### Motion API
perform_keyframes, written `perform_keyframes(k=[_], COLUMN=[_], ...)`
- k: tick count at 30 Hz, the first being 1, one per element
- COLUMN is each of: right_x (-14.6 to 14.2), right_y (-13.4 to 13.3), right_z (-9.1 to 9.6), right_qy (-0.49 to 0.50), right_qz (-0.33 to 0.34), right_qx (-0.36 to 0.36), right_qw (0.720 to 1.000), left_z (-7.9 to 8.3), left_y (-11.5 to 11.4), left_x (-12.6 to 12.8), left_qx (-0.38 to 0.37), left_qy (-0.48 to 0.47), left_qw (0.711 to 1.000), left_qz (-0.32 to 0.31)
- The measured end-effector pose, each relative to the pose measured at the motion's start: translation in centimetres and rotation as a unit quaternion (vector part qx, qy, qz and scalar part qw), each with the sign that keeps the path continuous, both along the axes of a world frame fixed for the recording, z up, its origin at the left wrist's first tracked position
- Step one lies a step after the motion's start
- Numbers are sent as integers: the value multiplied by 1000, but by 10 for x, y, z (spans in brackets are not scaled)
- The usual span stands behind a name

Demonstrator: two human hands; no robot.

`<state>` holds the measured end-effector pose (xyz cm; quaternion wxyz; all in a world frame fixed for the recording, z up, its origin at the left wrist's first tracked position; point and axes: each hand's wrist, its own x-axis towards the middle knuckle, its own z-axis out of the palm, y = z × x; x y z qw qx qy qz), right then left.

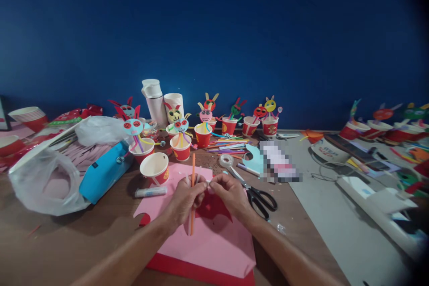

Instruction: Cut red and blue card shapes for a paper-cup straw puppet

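Observation:
My left hand (190, 194) is closed around a thin orange straw (193, 166), which stands nearly upright. A pale strip shows beside it, partly hidden by the fingers. My right hand (228, 190) is closed in a pinch, its fingertips meeting those of my left hand at something small and whitish that I cannot make out. Both hands are above pink paper (208, 246), with red paper (214, 208) lying on it and more red below. Black-handled scissors (259, 199) lie just right of my right hand. A white paper cup (154, 167) stands beyond my left hand.
Red cups with paper-faced figures, such as this one (181, 147), line the back. Coloured straws (229, 144) and a tape roll (226, 160) lie ahead. At left are a plastic bag (43, 187) and blue sheet (105, 174). A white flask (156, 105) stands behind.

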<state>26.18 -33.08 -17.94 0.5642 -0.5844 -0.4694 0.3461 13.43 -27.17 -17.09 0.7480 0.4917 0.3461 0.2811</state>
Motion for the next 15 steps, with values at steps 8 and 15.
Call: perform_keyframes(k=[8, 15], right_x=[1, 5], right_y=[0, 2], right_z=[2, -1], right_qy=[4, 13], right_qz=[-12, -34], right_qx=[6, 22], right_qw=[1000, 999], left_z=[3, 10], left_y=[1, 3], left_x=[-1, -2], left_qx=[9, -21], left_qy=[-20, -27], left_qw=[1000, 999], left_qz=[-14, 4])
